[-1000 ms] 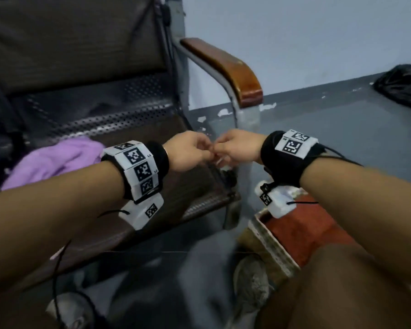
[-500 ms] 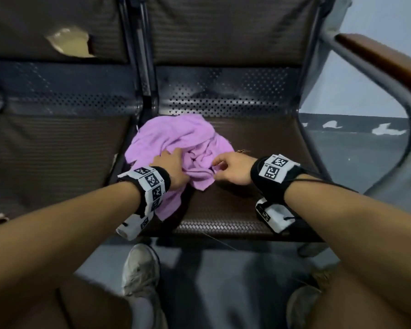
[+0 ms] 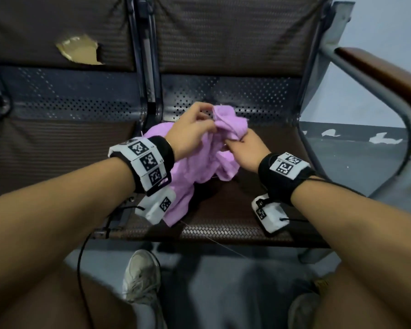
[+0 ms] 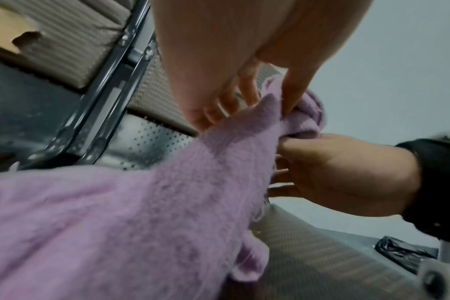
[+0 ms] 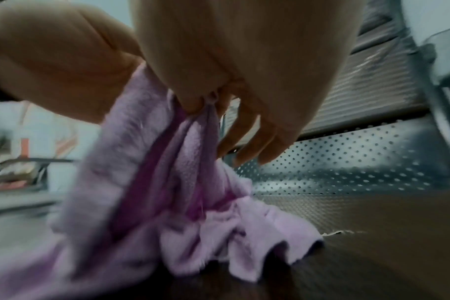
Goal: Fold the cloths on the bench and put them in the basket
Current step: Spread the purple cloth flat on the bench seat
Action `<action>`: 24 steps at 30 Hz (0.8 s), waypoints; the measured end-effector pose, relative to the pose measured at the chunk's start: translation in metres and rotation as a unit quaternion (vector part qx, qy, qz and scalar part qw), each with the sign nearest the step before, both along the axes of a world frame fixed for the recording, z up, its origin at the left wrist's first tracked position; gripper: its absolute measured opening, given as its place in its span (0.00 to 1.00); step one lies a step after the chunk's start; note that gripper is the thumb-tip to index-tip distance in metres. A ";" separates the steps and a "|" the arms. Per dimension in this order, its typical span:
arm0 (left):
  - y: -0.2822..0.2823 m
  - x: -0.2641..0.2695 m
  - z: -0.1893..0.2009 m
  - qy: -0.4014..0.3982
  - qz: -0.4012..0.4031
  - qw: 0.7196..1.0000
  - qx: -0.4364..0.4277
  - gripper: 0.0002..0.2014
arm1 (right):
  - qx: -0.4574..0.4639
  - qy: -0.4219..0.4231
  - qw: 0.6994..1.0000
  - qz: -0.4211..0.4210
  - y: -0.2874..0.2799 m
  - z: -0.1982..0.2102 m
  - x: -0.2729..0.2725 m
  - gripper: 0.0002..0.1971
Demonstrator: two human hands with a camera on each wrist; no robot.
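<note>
A crumpled purple cloth [image 3: 199, 167] hangs above the brown bench seat [image 3: 259, 210], lifted by both hands. My left hand [image 3: 195, 129] pinches its upper edge between thumb and fingers. Just to the right, my right hand [image 3: 241, 148] pinches a fold of the same cloth. In the left wrist view the cloth [image 4: 141, 213] runs from the fingers [image 4: 244, 95] down past the camera. Seen from the right wrist, the cloth [image 5: 167, 192] dangles from the pinching fingers [image 5: 203, 101], its lower end touching the seat. The basket is out of view.
The bench has perforated metal backs [image 3: 235, 93], a divider bar [image 3: 150, 67] between seats, and a torn backrest pad [image 3: 81, 51] on the left. A wooden armrest [image 3: 384, 70] on a metal frame stands at the right. My shoes [image 3: 140, 276] are on the grey floor below.
One second ago my hands were together near the armrest, away from the cloth. Half a second ago both hands lay on the cloth. Now it is lifted off the seat.
</note>
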State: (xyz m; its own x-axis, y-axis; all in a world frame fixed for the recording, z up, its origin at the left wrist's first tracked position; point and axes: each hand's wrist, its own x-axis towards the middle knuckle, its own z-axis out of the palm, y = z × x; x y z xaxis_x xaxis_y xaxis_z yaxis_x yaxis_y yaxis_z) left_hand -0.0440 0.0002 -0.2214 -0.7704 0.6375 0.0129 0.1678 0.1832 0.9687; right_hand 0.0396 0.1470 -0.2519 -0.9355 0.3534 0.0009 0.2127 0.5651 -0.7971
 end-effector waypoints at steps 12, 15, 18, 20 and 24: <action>0.030 0.007 -0.022 0.308 -0.087 0.890 -0.324 0.13 | -0.307 0.141 0.902 -0.269 0.064 0.043 0.070 0.13; 0.045 0.021 -0.009 0.133 -0.057 0.976 -0.161 0.10 | -0.079 -0.012 0.972 -0.222 0.078 0.025 0.090 0.41; 0.062 0.044 0.004 0.022 -0.078 0.995 -0.059 0.09 | 0.013 -0.025 0.998 -0.060 0.064 0.024 0.101 0.58; 0.070 0.058 0.010 -0.076 -0.141 0.987 0.007 0.04 | 0.063 -0.044 0.997 -0.011 0.054 0.025 0.101 0.45; 0.071 0.061 0.003 0.009 -0.202 0.979 -0.025 0.22 | 0.084 0.029 0.988 -0.125 0.061 0.035 0.101 0.07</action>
State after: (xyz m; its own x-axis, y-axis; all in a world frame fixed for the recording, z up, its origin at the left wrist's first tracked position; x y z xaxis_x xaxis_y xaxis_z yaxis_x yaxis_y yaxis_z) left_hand 0.0175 0.0707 -0.2182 -0.4556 0.8901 -0.0145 0.2537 0.1454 0.9563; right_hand 0.1410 0.2083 -0.2174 -0.8151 0.5645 0.1305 0.3193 0.6256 -0.7118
